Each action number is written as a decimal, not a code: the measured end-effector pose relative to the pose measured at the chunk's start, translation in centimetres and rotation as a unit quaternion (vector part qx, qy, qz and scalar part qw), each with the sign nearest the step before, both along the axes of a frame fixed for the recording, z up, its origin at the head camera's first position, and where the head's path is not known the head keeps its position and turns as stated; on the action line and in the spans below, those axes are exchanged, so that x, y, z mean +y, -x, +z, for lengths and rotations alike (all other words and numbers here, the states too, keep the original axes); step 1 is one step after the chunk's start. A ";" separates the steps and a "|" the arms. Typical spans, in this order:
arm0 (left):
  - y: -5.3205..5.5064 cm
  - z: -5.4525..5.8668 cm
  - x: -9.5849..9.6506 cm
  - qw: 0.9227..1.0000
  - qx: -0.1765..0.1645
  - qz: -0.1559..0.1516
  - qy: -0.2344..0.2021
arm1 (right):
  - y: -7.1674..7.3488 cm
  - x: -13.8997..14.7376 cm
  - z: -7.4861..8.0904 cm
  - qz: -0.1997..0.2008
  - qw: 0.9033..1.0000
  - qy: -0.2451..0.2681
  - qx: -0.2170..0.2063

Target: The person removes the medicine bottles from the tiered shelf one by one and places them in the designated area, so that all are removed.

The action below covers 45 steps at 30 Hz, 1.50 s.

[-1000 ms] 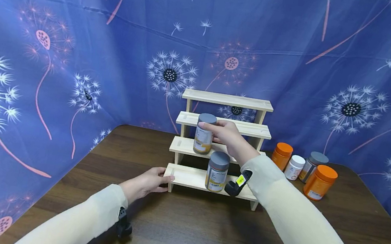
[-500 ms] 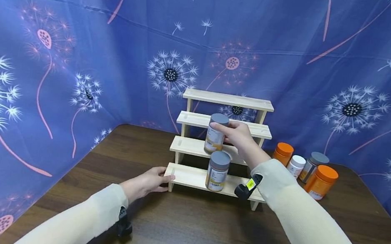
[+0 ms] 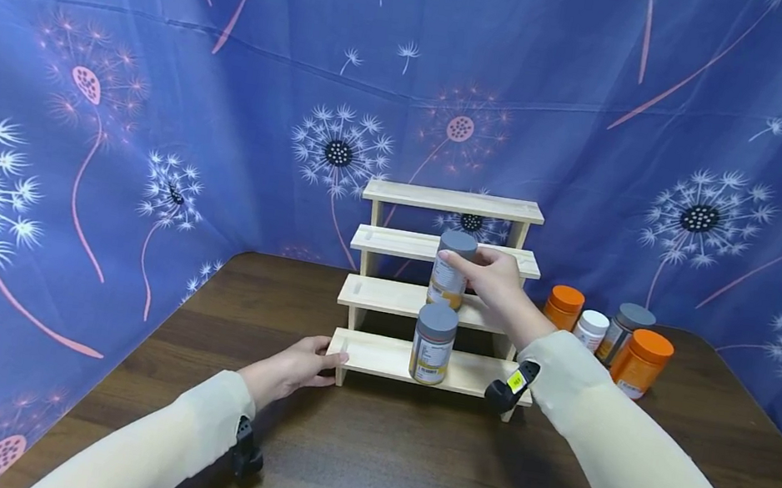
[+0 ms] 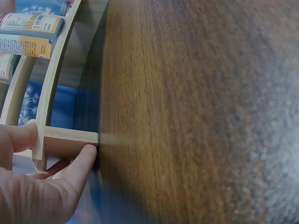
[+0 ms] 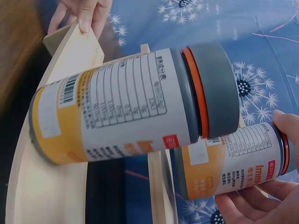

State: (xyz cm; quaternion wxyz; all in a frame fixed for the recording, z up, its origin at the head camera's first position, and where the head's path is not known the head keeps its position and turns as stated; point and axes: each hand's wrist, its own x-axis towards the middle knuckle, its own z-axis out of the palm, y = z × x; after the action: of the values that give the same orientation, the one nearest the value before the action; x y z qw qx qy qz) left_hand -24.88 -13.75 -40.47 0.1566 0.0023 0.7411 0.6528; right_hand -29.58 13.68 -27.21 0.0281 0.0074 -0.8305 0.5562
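Note:
A light wooden rack of stepped shelves (image 3: 375, 351) stands on the table. My left hand (image 3: 293, 366) holds the left end of its lowest shelf; the left wrist view shows the thumb (image 4: 22, 136) on top and fingers below. With thumb and fingers round its upper part, my right hand (image 3: 497, 281) grips a grey-lidded supplement bottle (image 3: 444, 281) upright at the second shelf from the bottom. Whether its base touches that shelf, I cannot tell. A matching bottle (image 3: 431, 353) stands on the lowest shelf, large in the right wrist view and overlapping the held one.
Right of the rack, on the brown table (image 3: 359, 458), are two orange bottles (image 3: 563, 308), a white bottle (image 3: 590, 329) and another grey-lidded bottle (image 3: 624, 329). A blue dandelion-print cloth (image 3: 250, 122) hangs behind the table.
My right hand has moved the held bottle rightward along the second shelf, from left of the lower bottle to just behind it. The left hand keeps its hold on the rack.

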 end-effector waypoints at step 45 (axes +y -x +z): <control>0.0 -0.2 0.0 1.000 0.004 0.002 -0.007 | -2.0 5.7 -1.3 -0.063 0.996 -0.047 0.031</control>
State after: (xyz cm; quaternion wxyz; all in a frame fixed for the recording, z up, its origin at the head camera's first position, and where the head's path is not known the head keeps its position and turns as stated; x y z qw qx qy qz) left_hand -24.89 -13.79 -40.64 0.1520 0.0048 0.7373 0.6582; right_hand -27.61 19.34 -28.47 0.0878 -0.0264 -0.8534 0.5131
